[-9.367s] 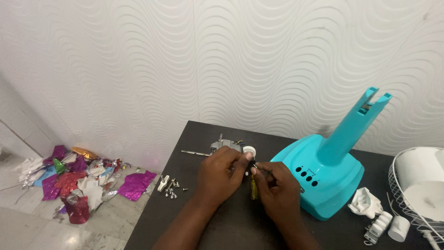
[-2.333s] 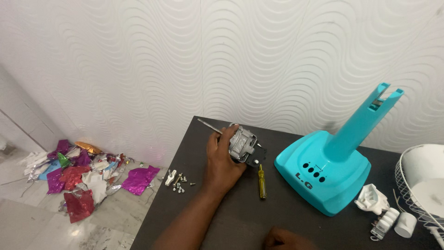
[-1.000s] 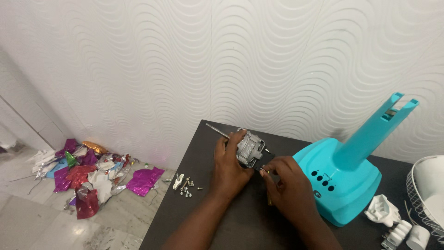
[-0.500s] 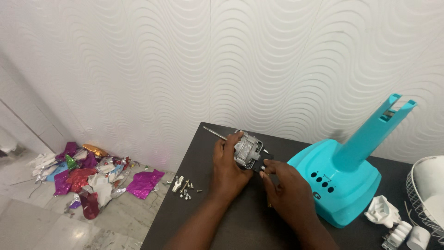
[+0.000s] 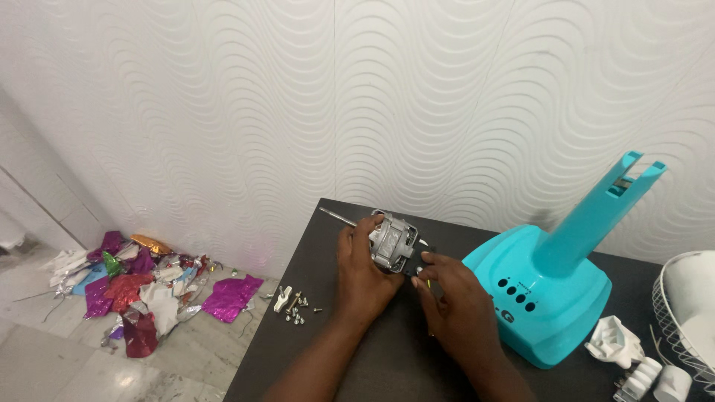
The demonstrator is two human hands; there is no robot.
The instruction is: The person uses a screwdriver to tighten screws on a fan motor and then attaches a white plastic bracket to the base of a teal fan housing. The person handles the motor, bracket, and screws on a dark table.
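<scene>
My left hand (image 5: 363, 275) grips a small silver fan motor (image 5: 391, 240) with a thin metal shaft pointing back left, held just above the dark table (image 5: 313, 350). My right hand (image 5: 456, 309) is closed around a screwdriver with a yellow handle (image 5: 428, 284), its tip against the motor's right side. Most of the screwdriver is hidden under my fingers.
A turquoise fan base with an upright neck (image 5: 555, 286) stands right of my hands. Loose screws and a small white part (image 5: 294, 305) lie near the table's left edge. White plastic pieces (image 5: 618, 346) and a wire grille (image 5: 681, 313) sit at far right. Crumpled foil scraps (image 5: 141, 286) litter the floor.
My right hand came back onto the table and took up the screwdriver, bringing it to the motor. My left hand has kept hold of the motor throughout.
</scene>
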